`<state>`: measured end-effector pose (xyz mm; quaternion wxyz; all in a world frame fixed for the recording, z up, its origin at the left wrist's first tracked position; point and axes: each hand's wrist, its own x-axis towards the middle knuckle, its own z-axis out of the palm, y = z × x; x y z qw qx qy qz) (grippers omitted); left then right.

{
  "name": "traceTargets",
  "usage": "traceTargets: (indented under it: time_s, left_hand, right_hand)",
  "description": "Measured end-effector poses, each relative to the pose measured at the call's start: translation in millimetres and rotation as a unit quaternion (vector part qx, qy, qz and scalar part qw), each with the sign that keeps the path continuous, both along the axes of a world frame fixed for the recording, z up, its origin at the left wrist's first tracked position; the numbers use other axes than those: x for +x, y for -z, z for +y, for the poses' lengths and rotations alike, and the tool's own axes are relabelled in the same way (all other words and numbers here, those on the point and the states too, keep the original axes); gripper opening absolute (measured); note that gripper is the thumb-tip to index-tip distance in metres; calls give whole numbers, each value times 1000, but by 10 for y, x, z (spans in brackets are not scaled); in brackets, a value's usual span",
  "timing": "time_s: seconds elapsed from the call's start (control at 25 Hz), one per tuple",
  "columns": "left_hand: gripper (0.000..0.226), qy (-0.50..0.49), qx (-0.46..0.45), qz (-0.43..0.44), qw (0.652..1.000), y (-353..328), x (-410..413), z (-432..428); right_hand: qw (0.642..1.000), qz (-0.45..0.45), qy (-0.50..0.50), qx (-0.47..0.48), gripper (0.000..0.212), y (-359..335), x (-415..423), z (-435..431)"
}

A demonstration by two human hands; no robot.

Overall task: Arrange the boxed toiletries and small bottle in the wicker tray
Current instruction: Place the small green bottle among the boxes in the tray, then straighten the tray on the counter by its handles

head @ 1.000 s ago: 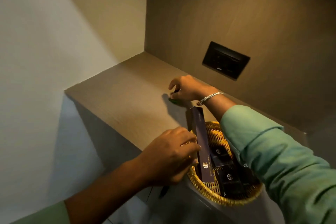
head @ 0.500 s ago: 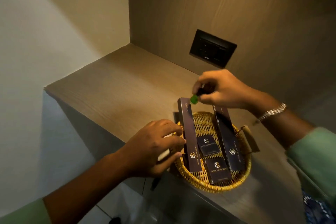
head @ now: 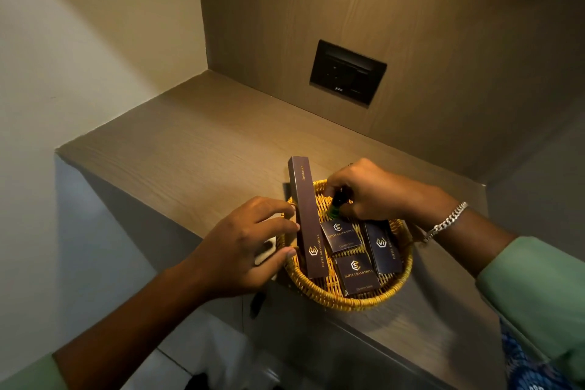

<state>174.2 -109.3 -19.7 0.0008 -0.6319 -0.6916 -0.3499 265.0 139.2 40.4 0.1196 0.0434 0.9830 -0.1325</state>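
A round yellow wicker tray (head: 354,302) sits at the front edge of a wooden shelf. In it lie a long dark dental kit box (head: 306,218), two small square dark boxes (head: 341,235) (head: 358,275) and another long dark box (head: 382,248) on the right. My right hand (head: 376,191) pinches a small dark bottle with a green end (head: 336,203) just above the tray's back. My left hand (head: 250,245) grips the tray's left rim, fingertips touching the dental kit box.
The wooden shelf (head: 190,149) runs back into a corner, with a drop at its front-left edge. A black socket plate (head: 347,71) sits on the back wall. A silver bracelet (head: 448,220) is on my right wrist.
My right hand picked the small bottle off the shelf, brought it over and lowered it to the back of the tray. My left hand stayed on the rim.
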Motion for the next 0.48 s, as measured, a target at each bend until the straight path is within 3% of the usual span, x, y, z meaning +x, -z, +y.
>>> traceTargets:
  time_s: [0.12,0.2,0.32,0.48]
  left_hand:
    - [29,-32,22,-58,998,-5,74,13]
    - [24,-59,34,-93,993,-22,139,53]
    - [24,-139,49,-153,977,-40,225,103]
    - [30,-198,23,-295,934,-60,246,146]
  right_hand:
    - [999,14,32,-12,53,-70,67,8]
    - [990,94,101,-21,52,-167,256,94]
    - [948,211,237,-6,36,-131,720,203]
    - [889,233,383,-96,24,216,1078,95]
